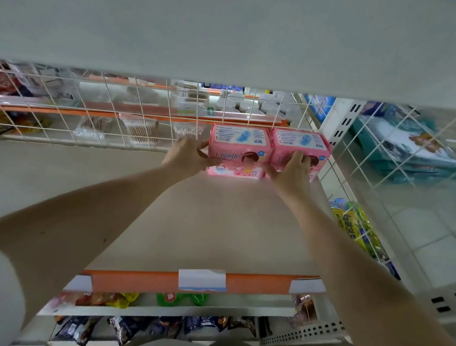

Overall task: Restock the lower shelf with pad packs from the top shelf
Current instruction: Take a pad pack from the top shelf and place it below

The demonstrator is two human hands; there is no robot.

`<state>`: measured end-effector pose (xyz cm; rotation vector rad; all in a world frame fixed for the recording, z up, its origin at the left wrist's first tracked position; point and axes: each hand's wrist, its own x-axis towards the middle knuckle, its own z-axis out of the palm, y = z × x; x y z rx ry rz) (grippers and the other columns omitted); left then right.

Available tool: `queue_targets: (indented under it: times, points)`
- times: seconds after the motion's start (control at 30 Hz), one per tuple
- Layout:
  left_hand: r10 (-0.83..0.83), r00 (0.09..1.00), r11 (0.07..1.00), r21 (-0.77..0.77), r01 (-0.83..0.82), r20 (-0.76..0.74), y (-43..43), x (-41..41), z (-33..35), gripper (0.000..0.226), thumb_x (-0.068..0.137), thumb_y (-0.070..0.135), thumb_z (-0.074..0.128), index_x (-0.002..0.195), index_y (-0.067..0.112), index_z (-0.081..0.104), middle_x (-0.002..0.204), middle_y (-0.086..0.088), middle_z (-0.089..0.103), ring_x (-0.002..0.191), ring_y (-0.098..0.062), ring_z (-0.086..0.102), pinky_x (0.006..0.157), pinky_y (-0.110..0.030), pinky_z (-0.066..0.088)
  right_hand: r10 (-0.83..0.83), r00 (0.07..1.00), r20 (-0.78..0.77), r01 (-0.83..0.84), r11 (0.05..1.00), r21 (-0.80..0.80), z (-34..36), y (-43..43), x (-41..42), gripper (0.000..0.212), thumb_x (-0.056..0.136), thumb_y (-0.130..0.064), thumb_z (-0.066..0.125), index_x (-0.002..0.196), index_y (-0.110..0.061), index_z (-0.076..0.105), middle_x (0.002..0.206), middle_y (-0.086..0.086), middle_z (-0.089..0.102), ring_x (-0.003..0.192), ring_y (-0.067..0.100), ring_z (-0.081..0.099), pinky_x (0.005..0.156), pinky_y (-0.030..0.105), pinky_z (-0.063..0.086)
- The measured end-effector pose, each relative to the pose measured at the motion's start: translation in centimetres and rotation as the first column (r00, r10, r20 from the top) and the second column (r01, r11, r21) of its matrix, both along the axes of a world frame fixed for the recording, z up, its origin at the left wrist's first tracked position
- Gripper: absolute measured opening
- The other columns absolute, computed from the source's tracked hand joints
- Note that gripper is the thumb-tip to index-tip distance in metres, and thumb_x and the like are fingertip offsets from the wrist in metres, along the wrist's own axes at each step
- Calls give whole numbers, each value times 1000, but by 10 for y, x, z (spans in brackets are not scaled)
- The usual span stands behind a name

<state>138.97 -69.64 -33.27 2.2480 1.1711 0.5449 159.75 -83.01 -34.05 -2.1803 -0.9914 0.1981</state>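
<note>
Hands deep in the shelf point(191, 224) now, both arms stretched to its far right corner, where the pink pad packs sit against the wire grid point(104, 115) at the back. Two packs stand side by side and touching, the left pack point(239, 144) and the right pack point(300, 142), both perched on more pink packs point(235, 171) lying flat beneath them. The left hand point(187, 153) grips the left pack at its outer end, fingers round the side and thumb on the front face. The right hand point(291, 172) presses on the front of the right pack, fingers laid up against it and thumb spread low toward the packs underneath; whether it is truly gripping, I cannot tell. Behind the grid lie bags of cotton swabs point(143, 131). An orange price rail point(254, 284) with a white label point(202, 279) runs along the shelf's near edge, snack packets point(130, 325) sit on the levels below, and the pale underside of the shelf above point(231, 38) fills the top of the view.
</note>
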Motion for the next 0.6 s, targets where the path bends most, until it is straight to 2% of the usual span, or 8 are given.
queue_targets:
  times: [0.07, 0.13, 0.17, 0.27, 0.37, 0.43, 0.5, 0.6]
  points:
    - [-21, 1000, 999, 37, 21, -13, -3, -13, 0, 63, 79, 52, 77, 135, 29, 61, 87, 11, 77, 79, -8, 69, 83, -29, 55, 56, 998, -29, -56, 998, -19, 4, -7, 3, 54, 88, -40, 68, 128, -13, 43, 126, 9, 52, 117, 27, 54, 98, 49, 50]
    - [9, 999, 995, 100, -5, -41, -5, -28, -4, 65, 80, 57, 74, 136, 28, 60, 100, 12, 77, 96, -11, 67, 90, -34, 54, 113, 993, -21, -114, 991, -64, 9, -19, 3, 32, 92, -32, 63, 117, -16, 50, 114, 1, 60, 107, 21, 59, 91, 40, 51]
    - [40, 998, 992, 123, -35, -38, -7, -35, -6, 62, 81, 58, 72, 134, 28, 61, 101, 13, 76, 101, -12, 66, 91, -36, 54, 131, 991, 0, -130, 988, -85, 11, -26, 1, 29, 94, -31, 61, 117, -17, 50, 112, -1, 61, 104, 18, 60, 87, 35, 49]
    - [48, 999, 982, 184, -45, -13, -18, -49, -6, 48, 87, 58, 65, 127, 31, 66, 103, 15, 75, 94, -16, 70, 82, -36, 57, 146, 987, 65, -139, 985, -106, 18, -42, -10, 32, 96, -32, 58, 121, -14, 49, 115, -1, 60, 102, 18, 61, 84, 35, 50]
    - [-60, 997, 969, 236, 72, -58, -33, -55, -7, 44, 92, 55, 59, 130, 34, 62, 112, 16, 71, 94, -13, 69, 75, -32, 55, 191, 972, 138, -175, 977, -121, 26, -55, -26, 37, 96, -32, 60, 124, -11, 49, 126, 4, 56, 112, 21, 57, 84, 31, 42]
    - [-139, 983, 956, 243, 166, -123, -41, -58, -9, 51, 93, 58, 54, 138, 34, 54, 133, 13, 60, 114, -14, 61, 86, -39, 55, 185, 966, 179, -167, 980, -107, 30, -63, -43, 39, 97, -31, 59, 127, -10, 49, 132, 7, 52, 119, 22, 52, 87, 27, 35]
    - [-232, 953, 932, 234, 275, -196, -51, -60, -11, 64, 94, 60, 52, 149, 32, 39, 153, 8, 42, 135, -20, 45, 100, -48, 49, 160, 962, 219, -151, 987, -58, 32, -73, -64, 38, 97, -26, 57, 129, -8, 49, 134, 9, 50, 123, 23, 46, 93, 26, 32]
    - [-318, 917, 878, 290, 381, -243, -68, -68, -8, 79, 92, 67, 46, 156, 27, 24, 162, 4, 28, 143, -26, 35, 111, -49, 38, 143, 961, 235, -143, 990, -16, 28, -85, -93, 48, 91, -30, 53, 133, -6, 47, 138, 11, 48, 127, 28, 43, 105, 40, 37]
